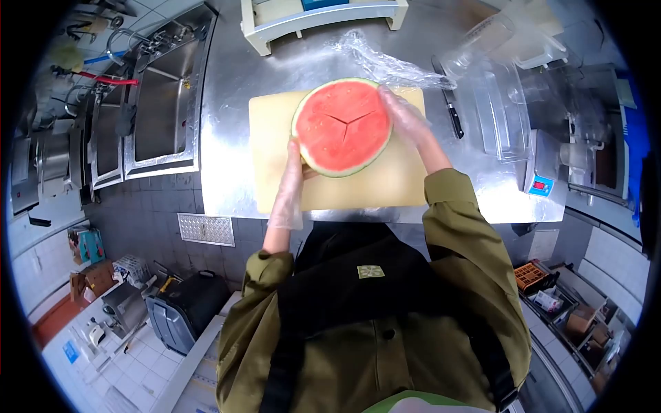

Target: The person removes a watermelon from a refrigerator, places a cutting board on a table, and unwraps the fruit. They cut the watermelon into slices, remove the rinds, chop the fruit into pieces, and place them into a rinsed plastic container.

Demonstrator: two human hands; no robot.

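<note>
A cut watermelon (337, 144) shows its round red face, with a three-armed crack in the middle and a thin green rind around it. My left hand (290, 180), in a clear plastic glove, holds its lower left side. Against the upper right edge rests my right hand (405, 118), gloved the same way, with its fingers along the rind. Beneath the watermelon lies a cream cutting board (399, 186) on the steel table (227, 172). Part of each hand's fingers is hidden by the fruit.
Crumpled plastic wrap (385, 67) lies behind the board. A black-handled knife (454, 120) is to its right, near clear plastic containers (492, 110) and a scale (542, 165). A cream stand (323, 22) is at the back; sinks (162, 110) are at left.
</note>
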